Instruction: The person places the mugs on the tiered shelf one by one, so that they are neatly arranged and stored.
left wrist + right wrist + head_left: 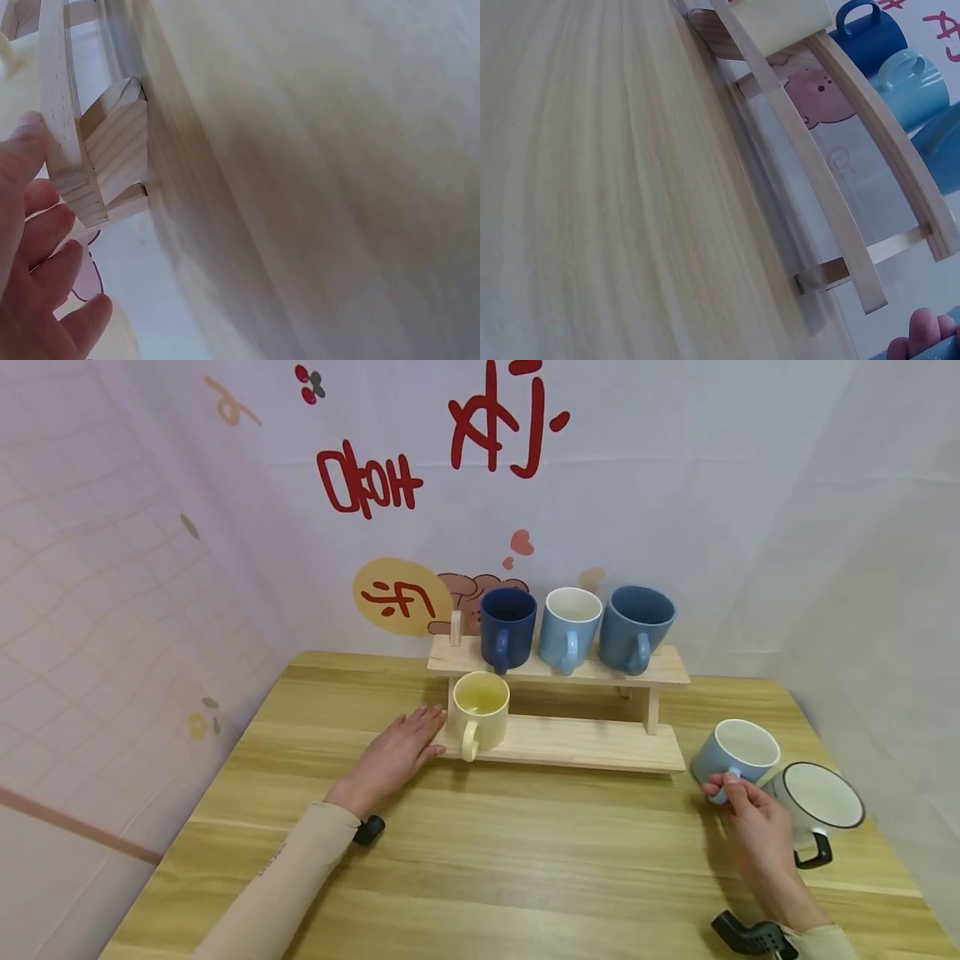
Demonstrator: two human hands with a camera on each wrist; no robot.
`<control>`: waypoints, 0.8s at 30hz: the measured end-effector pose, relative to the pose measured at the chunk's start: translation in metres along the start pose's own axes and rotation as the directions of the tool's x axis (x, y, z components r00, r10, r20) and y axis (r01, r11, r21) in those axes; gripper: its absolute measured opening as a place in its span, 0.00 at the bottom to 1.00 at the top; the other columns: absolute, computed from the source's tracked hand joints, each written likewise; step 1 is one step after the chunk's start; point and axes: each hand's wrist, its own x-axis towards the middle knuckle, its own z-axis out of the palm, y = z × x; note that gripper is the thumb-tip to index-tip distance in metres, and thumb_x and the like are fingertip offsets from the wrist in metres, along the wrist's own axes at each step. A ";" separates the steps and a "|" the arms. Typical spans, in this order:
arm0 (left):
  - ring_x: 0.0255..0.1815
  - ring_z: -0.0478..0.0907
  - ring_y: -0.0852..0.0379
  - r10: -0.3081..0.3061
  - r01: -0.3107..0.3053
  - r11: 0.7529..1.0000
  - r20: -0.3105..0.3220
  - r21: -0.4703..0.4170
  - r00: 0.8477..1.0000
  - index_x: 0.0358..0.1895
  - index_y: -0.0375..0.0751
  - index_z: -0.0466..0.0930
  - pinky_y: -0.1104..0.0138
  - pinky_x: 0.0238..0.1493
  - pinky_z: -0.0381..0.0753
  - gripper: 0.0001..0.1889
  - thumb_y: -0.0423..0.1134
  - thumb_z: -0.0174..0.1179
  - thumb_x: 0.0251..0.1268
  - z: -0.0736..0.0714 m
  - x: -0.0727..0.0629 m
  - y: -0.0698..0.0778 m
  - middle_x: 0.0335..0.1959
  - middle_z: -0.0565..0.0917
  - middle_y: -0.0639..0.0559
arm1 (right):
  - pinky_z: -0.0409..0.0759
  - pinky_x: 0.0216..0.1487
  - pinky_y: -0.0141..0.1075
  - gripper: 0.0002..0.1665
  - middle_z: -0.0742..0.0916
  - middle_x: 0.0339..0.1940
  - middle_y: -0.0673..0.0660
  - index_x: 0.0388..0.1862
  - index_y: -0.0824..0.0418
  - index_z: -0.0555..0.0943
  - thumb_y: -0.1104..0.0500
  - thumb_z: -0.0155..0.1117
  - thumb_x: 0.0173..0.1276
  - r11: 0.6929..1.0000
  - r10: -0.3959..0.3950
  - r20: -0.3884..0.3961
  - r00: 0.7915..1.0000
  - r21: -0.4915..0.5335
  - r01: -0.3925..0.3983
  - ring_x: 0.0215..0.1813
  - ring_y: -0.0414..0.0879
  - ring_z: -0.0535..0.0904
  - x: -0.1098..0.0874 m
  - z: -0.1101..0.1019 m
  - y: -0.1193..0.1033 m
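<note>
Pale-blue mug (708, 763), at the middle right of the head frame, is probably rigid, smooth and breakable; its handle (719, 797), which the right hand (759, 831) pinches, is the proper place to hold. The left hand (395, 750) rests loosely extended fingers against the wooden rack (585, 743). Inside the mug I see no contents, though this angle hides its bottom partly.

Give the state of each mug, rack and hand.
Navy mug: upright, upper shelf.
Shelved light-blue mug: upright, upper shelf.
Steel-blue mug: upright, upper shelf.
Yellow mug: upright, lower shelf.
Rightmost light-blue mug: held.
White mug: upright on table.
Rack: standing.
Left hand: touching rack.
Right hand: gripping mug.
</note>
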 end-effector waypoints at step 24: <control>0.80 0.61 0.41 0.016 -0.012 0.998 0.046 -0.067 0.999 0.77 0.29 0.65 0.49 0.77 0.63 0.31 0.48 0.53 0.83 0.001 0.000 0.002 0.79 0.64 0.38 | 0.78 0.57 0.22 0.14 0.91 0.36 0.51 0.47 0.72 0.85 0.60 0.59 0.80 0.971 -0.236 0.094 0.967 0.048 0.232 0.47 0.38 0.86 -0.037 0.029 -0.042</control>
